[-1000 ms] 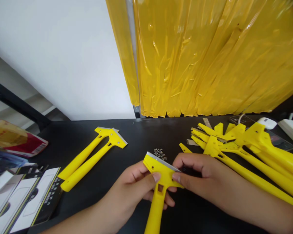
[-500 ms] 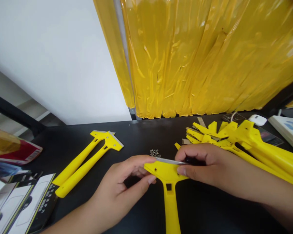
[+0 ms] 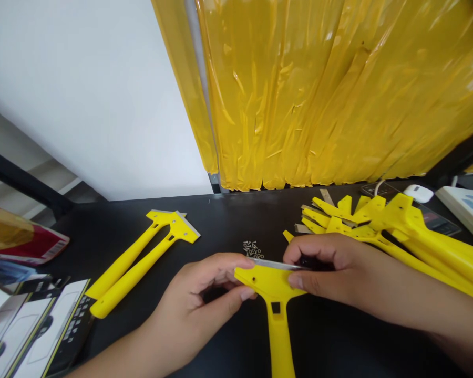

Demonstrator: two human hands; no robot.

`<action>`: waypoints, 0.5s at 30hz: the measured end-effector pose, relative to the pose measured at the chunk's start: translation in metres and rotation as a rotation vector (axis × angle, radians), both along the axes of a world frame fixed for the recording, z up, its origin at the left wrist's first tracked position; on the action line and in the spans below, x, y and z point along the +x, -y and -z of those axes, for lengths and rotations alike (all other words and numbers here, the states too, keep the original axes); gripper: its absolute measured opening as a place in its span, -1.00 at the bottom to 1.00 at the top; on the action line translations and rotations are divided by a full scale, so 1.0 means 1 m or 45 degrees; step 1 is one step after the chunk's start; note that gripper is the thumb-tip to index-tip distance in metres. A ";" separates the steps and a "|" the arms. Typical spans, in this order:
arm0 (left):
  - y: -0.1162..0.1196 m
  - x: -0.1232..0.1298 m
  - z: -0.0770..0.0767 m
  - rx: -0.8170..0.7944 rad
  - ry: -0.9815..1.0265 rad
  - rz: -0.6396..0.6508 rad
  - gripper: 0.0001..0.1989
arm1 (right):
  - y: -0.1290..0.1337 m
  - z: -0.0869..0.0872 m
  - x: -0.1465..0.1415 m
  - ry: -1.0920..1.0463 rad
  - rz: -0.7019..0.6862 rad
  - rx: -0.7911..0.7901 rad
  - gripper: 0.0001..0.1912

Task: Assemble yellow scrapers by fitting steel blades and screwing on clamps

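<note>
Between my hands is a yellow scraper (image 3: 275, 287), its handle pointing toward me and a thin metal blade (image 3: 274, 263) along its far edge. My left hand (image 3: 205, 302) grips the left end of the scraper head between thumb and fingers. At the head's right end, my right hand (image 3: 329, 265) pinches it, thumb on the near face and fingers behind the blade. One hole shows at the left of the head; the right end is under my thumb. Just beyond the blade lies a small pile of screws and nuts (image 3: 253, 249).
Two scrapers with blades (image 3: 137, 268) lie on the black table (image 3: 228, 218) at left. A heap of yellow scraper parts (image 3: 402, 220) spreads at right, near a white earbud case (image 3: 418, 193). Boxes (image 3: 35, 325) stand at the left front; a yellow plastic curtain (image 3: 319, 94) hangs behind.
The scraper and both hands have shifted very slightly toward me and to the right, uncovering a little more of the screw pile. Both grips look the same.
</note>
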State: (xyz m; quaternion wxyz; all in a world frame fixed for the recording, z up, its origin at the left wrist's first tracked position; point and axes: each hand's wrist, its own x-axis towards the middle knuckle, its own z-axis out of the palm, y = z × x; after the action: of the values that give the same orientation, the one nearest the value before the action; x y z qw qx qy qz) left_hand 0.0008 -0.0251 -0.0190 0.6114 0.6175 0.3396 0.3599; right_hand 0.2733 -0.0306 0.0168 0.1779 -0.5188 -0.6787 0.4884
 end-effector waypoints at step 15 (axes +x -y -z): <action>-0.001 0.002 0.004 -0.023 0.105 0.047 -0.71 | 0.001 0.000 -0.002 0.042 0.003 -0.048 -0.77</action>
State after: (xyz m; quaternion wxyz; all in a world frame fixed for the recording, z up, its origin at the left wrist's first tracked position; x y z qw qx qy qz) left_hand 0.0027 -0.0238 -0.0233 0.6370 0.6027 0.3059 0.3707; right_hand 0.2715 -0.0319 0.0165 0.1574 -0.5309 -0.6718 0.4921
